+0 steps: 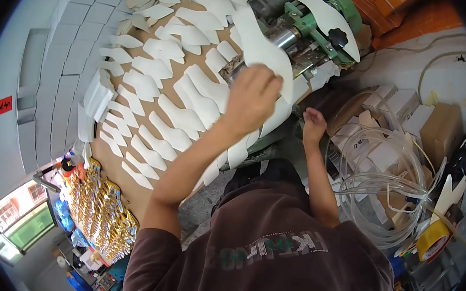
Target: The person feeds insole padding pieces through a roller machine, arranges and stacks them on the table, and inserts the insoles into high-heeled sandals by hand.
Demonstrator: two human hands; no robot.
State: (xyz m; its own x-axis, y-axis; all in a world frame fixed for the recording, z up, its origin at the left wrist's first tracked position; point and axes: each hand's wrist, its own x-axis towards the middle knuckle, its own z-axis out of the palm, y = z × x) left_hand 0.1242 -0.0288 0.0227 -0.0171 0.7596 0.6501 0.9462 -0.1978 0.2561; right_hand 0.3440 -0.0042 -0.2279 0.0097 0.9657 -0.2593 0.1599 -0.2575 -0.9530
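Head view: the person's left hand, fingers curled and slightly blurred, lies against the near edge of a long, curved, flat white sole-shaped sheet. Whether the fingers pinch that sheet or merely rest on it, I cannot tell. The right hand hangs well apart from it, nearer the body, loosely curled with no object visible in it; its inner side is hidden, so I cannot say whether the fingertips meet.

The sheet lies by the metal roller of a green machine with a round black knob, perhaps placed so the hand can steady it there. Leftward, similar white curved sheets cover the brown surface in slanting, partly overlapping rows, probably fanned out so that single ones lift easily. At the surface's far left end sits a heap of shiny gold pieces, kept apart from the white ones. To the right, coiled clear tubing lies beside cardboard boxes.
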